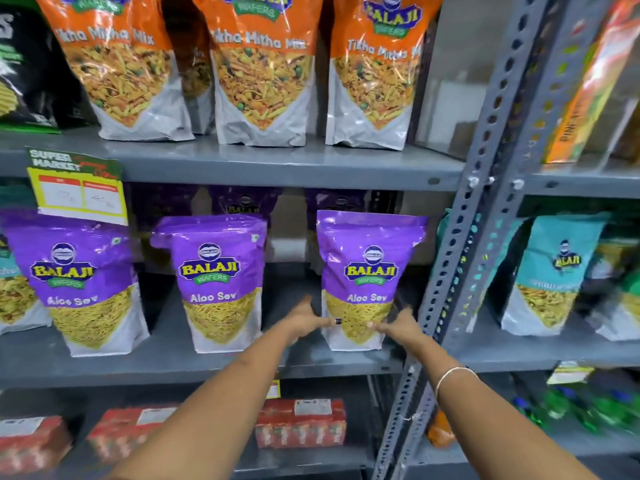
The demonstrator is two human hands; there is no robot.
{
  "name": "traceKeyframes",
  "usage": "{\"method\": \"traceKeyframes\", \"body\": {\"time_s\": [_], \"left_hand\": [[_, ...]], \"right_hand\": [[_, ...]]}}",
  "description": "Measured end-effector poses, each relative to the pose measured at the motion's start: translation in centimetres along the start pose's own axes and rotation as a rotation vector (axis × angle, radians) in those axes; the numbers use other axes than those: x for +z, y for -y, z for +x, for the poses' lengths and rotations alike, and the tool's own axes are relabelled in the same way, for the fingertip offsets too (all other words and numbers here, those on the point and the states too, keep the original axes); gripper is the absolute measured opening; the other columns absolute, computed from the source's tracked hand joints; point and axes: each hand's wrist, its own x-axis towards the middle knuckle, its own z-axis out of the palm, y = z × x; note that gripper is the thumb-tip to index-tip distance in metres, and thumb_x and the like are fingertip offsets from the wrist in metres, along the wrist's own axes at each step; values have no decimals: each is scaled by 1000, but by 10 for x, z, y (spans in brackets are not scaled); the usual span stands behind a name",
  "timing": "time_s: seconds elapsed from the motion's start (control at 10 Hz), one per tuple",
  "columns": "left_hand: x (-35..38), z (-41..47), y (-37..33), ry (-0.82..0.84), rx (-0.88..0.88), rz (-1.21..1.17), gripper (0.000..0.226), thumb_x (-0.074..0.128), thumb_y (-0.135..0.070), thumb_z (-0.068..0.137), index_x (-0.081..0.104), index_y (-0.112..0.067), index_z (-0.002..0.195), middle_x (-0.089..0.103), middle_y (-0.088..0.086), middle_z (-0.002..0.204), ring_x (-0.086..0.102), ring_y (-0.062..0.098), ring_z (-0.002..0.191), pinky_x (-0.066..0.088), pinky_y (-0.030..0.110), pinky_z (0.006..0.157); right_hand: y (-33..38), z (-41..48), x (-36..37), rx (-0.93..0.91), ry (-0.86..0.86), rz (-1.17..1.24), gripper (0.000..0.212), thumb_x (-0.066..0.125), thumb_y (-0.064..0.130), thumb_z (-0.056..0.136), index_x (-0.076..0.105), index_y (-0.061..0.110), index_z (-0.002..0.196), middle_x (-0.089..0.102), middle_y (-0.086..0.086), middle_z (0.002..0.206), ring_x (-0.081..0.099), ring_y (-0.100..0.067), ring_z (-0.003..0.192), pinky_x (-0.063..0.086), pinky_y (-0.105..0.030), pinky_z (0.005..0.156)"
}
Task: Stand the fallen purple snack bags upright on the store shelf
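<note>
Three purple Aloo Sev bags stand upright in a row on the grey middle shelf: a left bag, a middle bag and a right bag. My left hand presses the lower left side of the right bag, and my right hand presses its lower right side, so the bag is held between both hands. More purple bags stand in shadow behind the front row.
Orange Tikha Mitha Mix bags fill the shelf above. A perforated grey upright post stands just right of my right hand. Teal bags sit beyond it. Red packs lie on the shelf below. A yellow price tag hangs at the left.
</note>
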Motion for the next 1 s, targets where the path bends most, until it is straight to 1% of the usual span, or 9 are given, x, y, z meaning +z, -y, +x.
{"method": "traceKeyframes", "body": {"time_s": [0.1,0.2,0.3,0.4,0.5,0.6,0.8,0.9,1.0], "left_hand": [[25,7,-13,-60,52,-83,67,78,-12,71,46,-4,129,58,14,132,58,23,115,46,33,102],[34,6,-18,-171,21,-129,68,80,-12,68,45,-3,125,62,14,124,60,30,114,49,41,99],[29,3,-18,-236,17,-152,65,80,-8,67,47,-1,122,63,17,123,60,32,113,49,43,99],[24,-1,-18,-265,28,-149,61,79,-6,68,49,-1,121,63,18,123,61,32,113,50,40,97],[20,-1,-15,-268,36,-150,60,78,-5,70,49,-3,122,62,18,124,60,32,114,49,42,98],[19,-4,-15,-253,28,-129,58,77,-6,72,49,-4,122,62,17,125,60,31,114,49,41,98],[14,-7,-17,-222,1,-61,58,74,-9,76,45,-4,126,59,15,130,56,30,119,47,42,101],[10,-14,-17,-221,33,24,63,73,-14,77,39,-3,129,52,18,134,52,31,123,44,43,103],[2,-28,-17,-404,150,230,74,66,-29,82,28,-5,140,34,17,147,38,32,135,36,44,110]], "right_hand": [[-1,10,-5,-118,114,102,51,76,-11,67,54,7,109,57,-25,129,59,-27,107,48,-39,98],[0,16,-4,-135,210,157,65,77,-9,66,43,9,118,59,-9,115,58,-24,106,47,-28,90],[0,16,3,-125,186,166,79,80,-6,64,35,0,130,59,-14,121,56,-32,119,47,-35,98],[0,13,10,-115,176,157,84,82,-2,63,34,0,132,56,-20,131,55,-34,121,43,-47,106],[1,13,15,-119,171,156,87,85,2,60,34,2,131,57,-19,130,55,-33,121,44,-48,105],[3,9,17,-111,144,140,86,85,5,60,34,3,130,58,-17,129,56,-33,120,45,-48,104],[4,2,20,-118,151,131,86,84,5,63,32,5,132,56,-17,132,54,-32,122,44,-48,105],[2,-8,17,-151,194,133,96,81,17,69,20,9,141,44,-16,143,45,-30,132,38,-47,110],[9,-20,12,-242,-99,-32,109,70,48,74,1,11,151,16,-14,158,18,-29,147,22,-49,118]]}}
